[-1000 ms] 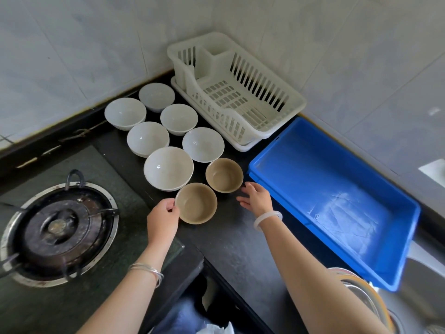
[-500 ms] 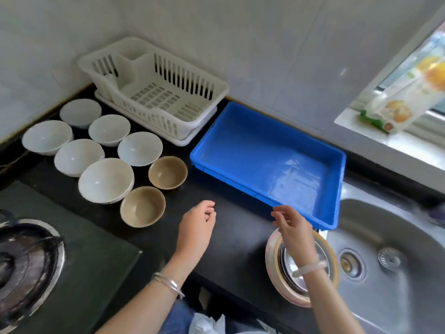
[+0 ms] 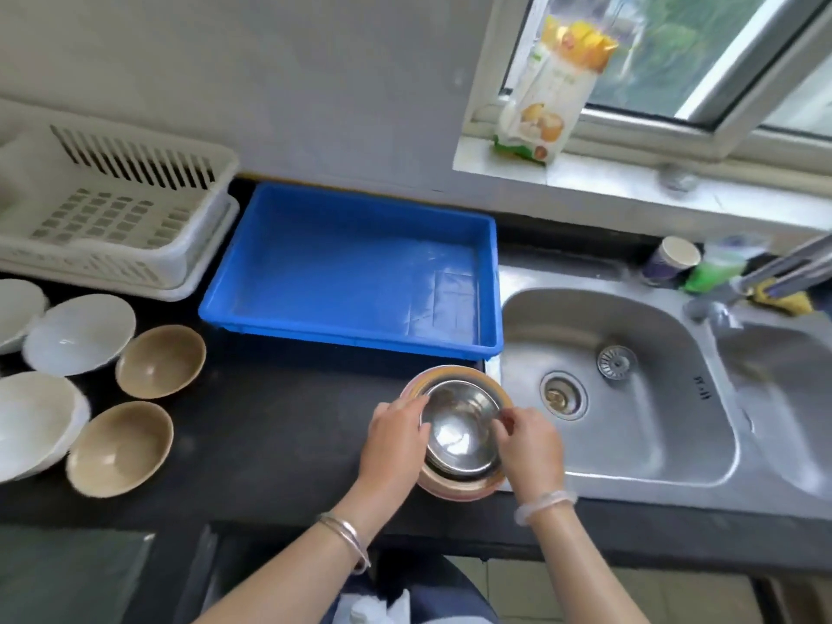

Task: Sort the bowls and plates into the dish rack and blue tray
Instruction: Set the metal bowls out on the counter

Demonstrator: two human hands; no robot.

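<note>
Both hands [image 3: 396, 439] [image 3: 531, 448] now grip steel bowl [image 3: 461, 425].

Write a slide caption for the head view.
Left hand and right hand grip a steel bowl atop stacked dishes near the empty blue tray.

Daylight comes in through the window [image 3: 675, 51] at upper right, so the scene is bright and even. The sink [image 3: 653, 434] and the steel bowl [image 3: 459, 430] carry soft pale glare, and the blue tray [image 3: 342, 272] shows a whitish sheen on its floor. The black desk [image 3: 279, 443] reads dark, with faint shadows. Wide-angle bending bows the dish rack [image 3: 112, 209]. Everything is slightly soft; the white bowls [image 3: 40, 421] at the left edge and the tap [image 3: 783, 268] at the right are smeared.
</note>
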